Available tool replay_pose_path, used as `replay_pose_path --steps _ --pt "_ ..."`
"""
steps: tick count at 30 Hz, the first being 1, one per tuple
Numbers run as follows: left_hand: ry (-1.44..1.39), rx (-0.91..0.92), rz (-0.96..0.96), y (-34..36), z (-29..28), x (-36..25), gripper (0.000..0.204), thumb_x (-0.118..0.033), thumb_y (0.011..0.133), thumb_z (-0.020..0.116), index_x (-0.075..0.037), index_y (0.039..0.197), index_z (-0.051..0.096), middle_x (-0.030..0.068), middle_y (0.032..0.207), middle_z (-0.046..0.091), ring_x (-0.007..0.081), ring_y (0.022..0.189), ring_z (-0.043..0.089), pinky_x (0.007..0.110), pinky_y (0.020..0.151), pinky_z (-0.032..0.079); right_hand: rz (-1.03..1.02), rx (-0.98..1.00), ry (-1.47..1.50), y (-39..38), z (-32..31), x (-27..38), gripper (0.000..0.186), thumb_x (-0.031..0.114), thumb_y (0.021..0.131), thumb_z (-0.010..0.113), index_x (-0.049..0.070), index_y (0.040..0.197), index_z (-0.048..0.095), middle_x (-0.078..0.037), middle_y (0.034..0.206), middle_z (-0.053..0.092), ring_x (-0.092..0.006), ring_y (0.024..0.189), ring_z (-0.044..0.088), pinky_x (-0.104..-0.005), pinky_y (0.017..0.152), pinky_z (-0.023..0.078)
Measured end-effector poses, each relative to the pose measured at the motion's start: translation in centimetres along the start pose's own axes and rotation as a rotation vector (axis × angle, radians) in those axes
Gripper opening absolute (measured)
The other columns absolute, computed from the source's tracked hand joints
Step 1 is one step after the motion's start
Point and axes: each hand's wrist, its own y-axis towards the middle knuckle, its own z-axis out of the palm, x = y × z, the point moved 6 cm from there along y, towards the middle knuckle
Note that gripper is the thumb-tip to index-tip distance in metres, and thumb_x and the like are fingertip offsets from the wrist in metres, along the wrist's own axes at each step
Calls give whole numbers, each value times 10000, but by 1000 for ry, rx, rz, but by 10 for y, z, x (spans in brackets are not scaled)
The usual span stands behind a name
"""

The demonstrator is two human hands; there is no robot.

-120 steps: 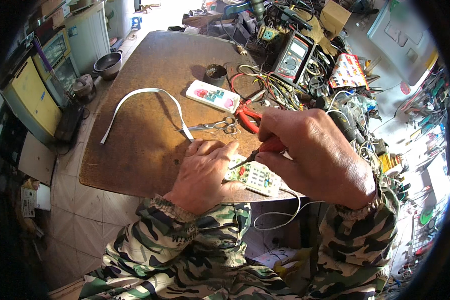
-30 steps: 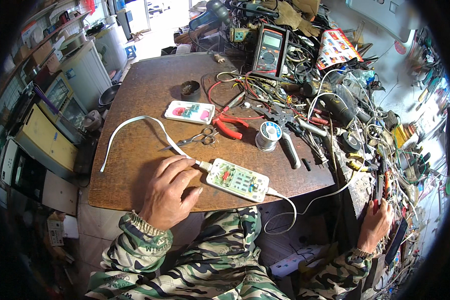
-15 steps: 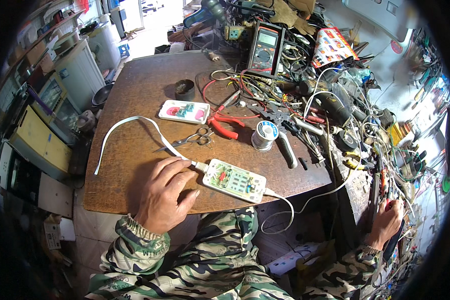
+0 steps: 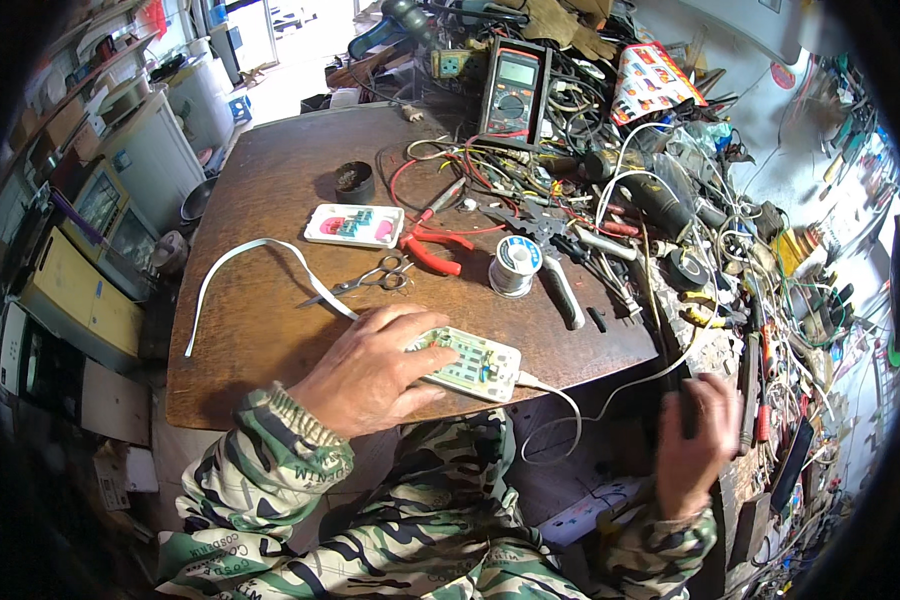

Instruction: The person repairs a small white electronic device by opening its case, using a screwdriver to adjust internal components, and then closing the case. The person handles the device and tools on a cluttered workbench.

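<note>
Hiding part of brd [image 4: 482, 368]; L hand [image 4: 378, 368] atop; nr: scissors [image 4: 391, 279], pliers [image 4: 433, 262], spool [image 4: 514, 268]

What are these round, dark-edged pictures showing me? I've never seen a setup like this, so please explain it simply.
There is no robot here: these are a person's own bare hands. The camera is the left one of two fisheye cameras worn on the head, looking down, so straight edges bend.

The left hand lies over one end of a circuit board in a white casing. The right hand is off to the right, beyond the table; it is blurred, so I can't tell whether it holds anything.

On the table are scissors, red-handled pliers, a metal wire spool and a small dark cup. Behind them stands a multimeter.
</note>
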Motion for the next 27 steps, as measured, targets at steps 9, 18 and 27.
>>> replay_pose_path --steps 9,18,27 --pt "-110 59 17 9 -7 2 413 -161 814 856 -58 1190 717 148 1220 597 350 1199 615 448 998 546 -361 279 513 -3 93 113 585 192 762 900 124 1310 708 -192 1333 644 -402 1227 618 -563 1060 485" --pt "139 -38 82 23 -35 -41 459 -93 685 902 -17 1098 716 153 1203 645 360 1136 641 469 977 546 -324 135 649 -11 110 101 540 118 775 885 178 1293 741 -147 1249 697 -372 1156 674 -535 1010 536" --pt "223 -10 99 27 -38 -52 341 -112 684 907 -33 973 745 147 1227 668 362 1173 649 463 985 562 -310 90 696 -9 109 98 490 80 777 850 145 1251 746 -157 1230 707 -387 1140 681 -521 993 547"
